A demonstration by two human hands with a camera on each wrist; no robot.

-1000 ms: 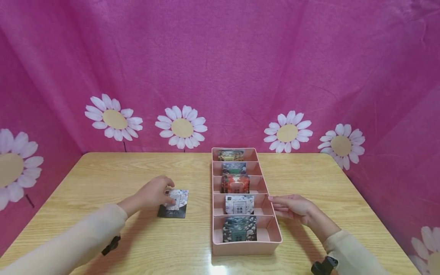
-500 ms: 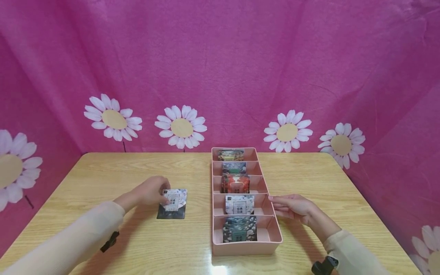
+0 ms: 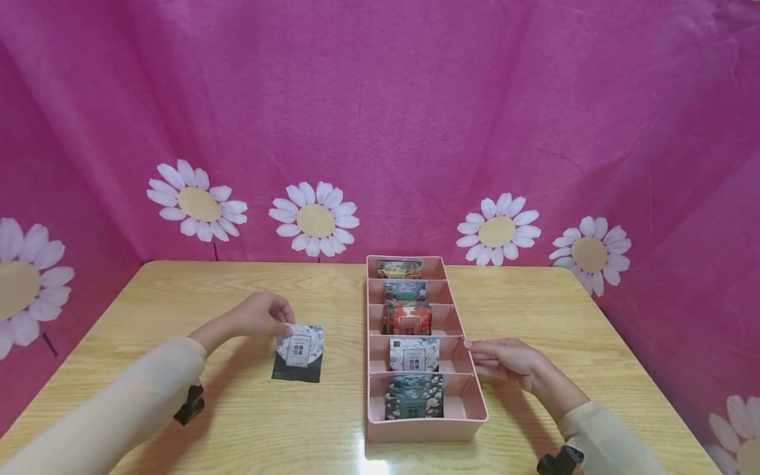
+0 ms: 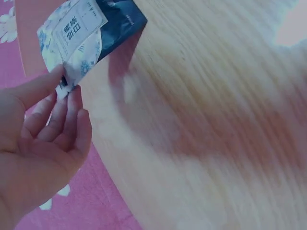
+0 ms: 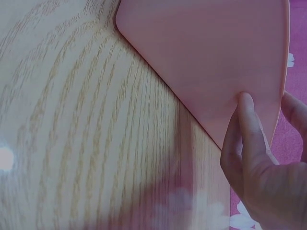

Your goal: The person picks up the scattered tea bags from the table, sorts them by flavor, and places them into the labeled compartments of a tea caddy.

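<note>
Between thumb and fingers, my left hand pinches the top corner of a white-and-black tea sachet with a floral print and Chinese lettering. In the left wrist view, the sachet slants up away from the fingertips, over the wooden table. Right of it stands a long pink divided box. My right hand holds the box's right side, its thumb at the rim and its fingers against the outer wall. A matching white tea sachet stands in the second compartment from the front.
The front compartment holds dark green sachets. Farther back are red sachets, a blue-green sachet and a yellowish one. A magenta curtain with daisies surrounds the wooden table.
My left hand has moved slightly back and up, its grip now at the sachet's upper left corner, and the sachet's printed face is less covered. The right hand and the box have stayed in place.
</note>
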